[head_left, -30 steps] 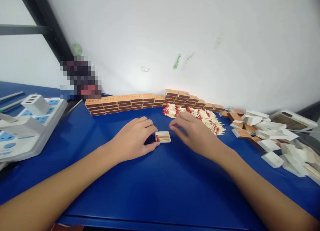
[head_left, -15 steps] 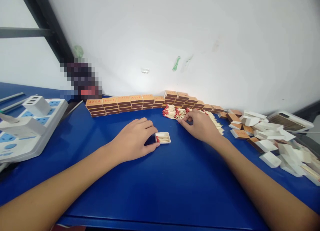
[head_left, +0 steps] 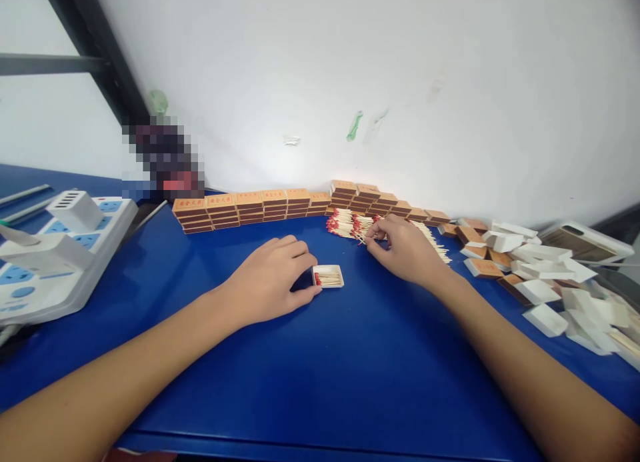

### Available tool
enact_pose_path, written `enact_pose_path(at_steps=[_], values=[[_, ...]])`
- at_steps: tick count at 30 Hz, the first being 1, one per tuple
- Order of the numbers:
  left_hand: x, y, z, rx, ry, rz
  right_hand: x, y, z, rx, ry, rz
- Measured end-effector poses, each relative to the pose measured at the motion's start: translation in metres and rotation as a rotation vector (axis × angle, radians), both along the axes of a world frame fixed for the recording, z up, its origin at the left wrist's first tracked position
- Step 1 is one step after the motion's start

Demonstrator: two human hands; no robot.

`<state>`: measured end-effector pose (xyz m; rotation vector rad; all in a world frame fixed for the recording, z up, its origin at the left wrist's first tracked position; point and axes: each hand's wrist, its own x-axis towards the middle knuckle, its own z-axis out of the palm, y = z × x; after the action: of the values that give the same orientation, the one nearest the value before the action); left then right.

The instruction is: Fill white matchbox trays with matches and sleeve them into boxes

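A small white matchbox tray lies on the blue table with several red-tipped matches in it. My left hand grips the tray's left end between thumb and fingers. Farther back, my right hand is closed in a pinch on matches, whose red tips stick out left of the fingertips. It is at the front of a loose pile of matches, partly hiding it. Stacked matchboxes with orange tops and dark sides form a row behind, along the wall.
At the right lies a heap of white trays and orange sleeves, with a phone-like white object behind. A white power strip with plugs stands at the left. The white wall bounds the table's back.
My right hand has drawn slightly right and toward me from the pile, with match tips now showing at its fingers. The left hand stays on the tray.
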<state>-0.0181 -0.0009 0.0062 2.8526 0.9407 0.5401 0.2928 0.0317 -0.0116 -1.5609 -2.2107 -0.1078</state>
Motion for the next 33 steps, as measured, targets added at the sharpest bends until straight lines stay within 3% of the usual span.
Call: enact_pose_path(at_steps=[11, 33], values=[[0.0001, 0.0009, -0.001, 0.013, 0.006, 0.006, -0.0056, 0.004, -0.004, 0.039, -0.016, 0.051], [0.0012, 0.0006, 0.0005, 0.0, 0.009, 0.011, -0.0013, 0.0076, -0.005, -0.068, -0.081, 0.114]])
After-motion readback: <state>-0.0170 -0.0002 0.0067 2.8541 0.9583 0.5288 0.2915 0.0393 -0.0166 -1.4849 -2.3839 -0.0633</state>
